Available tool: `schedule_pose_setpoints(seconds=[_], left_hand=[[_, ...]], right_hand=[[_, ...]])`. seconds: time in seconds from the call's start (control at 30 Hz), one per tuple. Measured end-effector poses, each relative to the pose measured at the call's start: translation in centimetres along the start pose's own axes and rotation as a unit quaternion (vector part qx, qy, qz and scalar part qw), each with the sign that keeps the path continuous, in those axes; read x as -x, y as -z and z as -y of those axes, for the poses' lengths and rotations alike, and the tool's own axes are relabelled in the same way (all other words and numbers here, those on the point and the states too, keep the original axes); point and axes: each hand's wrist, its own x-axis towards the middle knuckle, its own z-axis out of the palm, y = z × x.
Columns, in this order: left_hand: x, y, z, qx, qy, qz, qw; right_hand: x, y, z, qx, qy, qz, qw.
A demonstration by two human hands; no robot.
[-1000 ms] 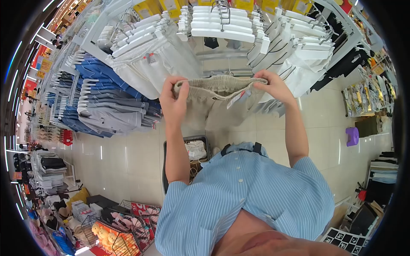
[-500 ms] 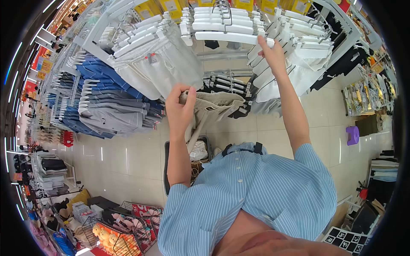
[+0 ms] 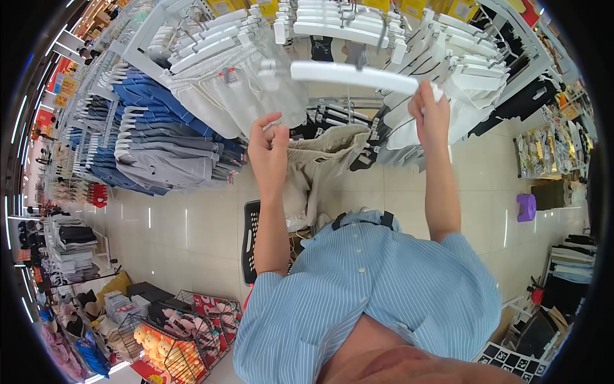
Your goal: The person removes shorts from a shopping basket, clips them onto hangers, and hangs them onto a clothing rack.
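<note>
My right hand is closed on one end of a white clip hanger, which is slightly blurred and hangs apart from the row of white hangers on the rack. Nothing hangs from it. My left hand pinches the waistband of beige pants. Their elastic waist gapes toward me and the legs drop below. To the left of the hanger are white shorts with red tags; to its right hang white garments.
A black basket stands on the floor by my left forearm. Blue shirts and grey shirts hang at the left. At the right is a purple stool. Wire bins with plush toys stand at the lower left.
My right hand has drawn the white hanger off the rack, down and toward me. The left hand keeps the beige pants at about the same spot, and the waistband has swung slightly.
</note>
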Motion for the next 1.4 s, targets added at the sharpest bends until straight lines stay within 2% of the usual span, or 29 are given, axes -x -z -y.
schedule_pose_setpoints(seconds=[0.03,0.13,0.17,0.23,0.33,0.53,0.6,0.67,0.73,0.87,0.93,0.97,1.0,1.07,1.17,1.2,1.27,1.37,1.4], left_hand=[[0.0,-0.1,0.2,0.011,0.006,-0.003,1.000],[0.0,-0.2,1.3,0.046,-0.012,0.065,0.997],[0.0,-0.7,1.4,0.016,0.013,0.043,0.999],[0.8,-2.2,1.1,-0.047,0.071,0.005,0.996],[1.3,-3.8,2.2,-0.053,0.067,-0.018,0.996],[3.3,-7.3,2.5,0.006,0.055,0.117,0.992],[4.1,-8.8,2.0,0.004,0.055,0.117,0.992],[4.7,-9.5,2.3,-0.018,0.068,0.123,0.990],[5.0,-11.1,2.7,-0.003,0.044,0.122,0.992],[6.3,-12.7,3.4,0.007,0.056,0.173,0.983],[6.9,-14.2,2.1,-0.015,0.059,0.186,0.981],[7.1,-14.6,2.0,-0.046,0.024,0.202,0.978],[7.4,-15.2,0.8,-0.062,0.067,0.217,0.972],[8.6,-16.4,0.2,-0.057,-0.008,0.250,0.966],[9.7,-17.0,0.4,-0.044,0.022,0.275,0.960],[9.8,-17.1,0.5,-0.042,0.034,0.286,0.957],[10.2,-17.1,1.1,-0.042,-0.007,0.304,0.952],[10.9,-16.7,1.7,-0.053,0.002,0.327,0.943],[11.2,-16.7,1.8,-0.048,0.004,0.326,0.944]], right_hand=[[1.3,0.6,-0.2,-0.011,-0.019,-0.002,1.000],[4.7,2.3,-1.1,-0.026,-0.086,-0.031,0.995],[5.4,3.1,-1.5,-0.029,-0.108,-0.046,0.993],[7.3,5.3,-2.0,-0.032,-0.083,-0.063,0.994],[7.8,8.0,-1.4,-0.049,-0.054,-0.074,0.995],[11.0,12.9,-2.7,-0.116,-0.141,-0.058,0.981],[11.9,14.5,-3.1,-0.117,-0.163,-0.082,0.976],[13.1,15.9,-3.3,-0.130,-0.197,-0.068,0.969],[13.3,16.9,-3.5,-0.124,-0.232,-0.051,0.963],[13.8,19.6,-3.4,-0.040,-0.299,-0.046,0.952],[13.7,21.8,-4.4,0.168,-0.268,-0.091,0.944],[14.1,22.6,-4.9,0.268,-0.250,-0.110,0.924],[14.8,22.3,-4.1,0.293,-0.220,-0.125,0.922],[13.2,21.2,-1.1,0.340,-0.130,-0.143,0.920],[12.9,17.8,0.3,0.287,-0.035,-0.042,0.956],[12.4,16.5,0.8,0.284,0.024,0.000,0.959],[11.8,13.8,1.6,0.275,0.130,0.086,0.949],[11.4,11.3,2.5,0.180,0.116,0.165,0.963],[11.6,10.9,2.6,0.160,0.067,0.176,0.969]])
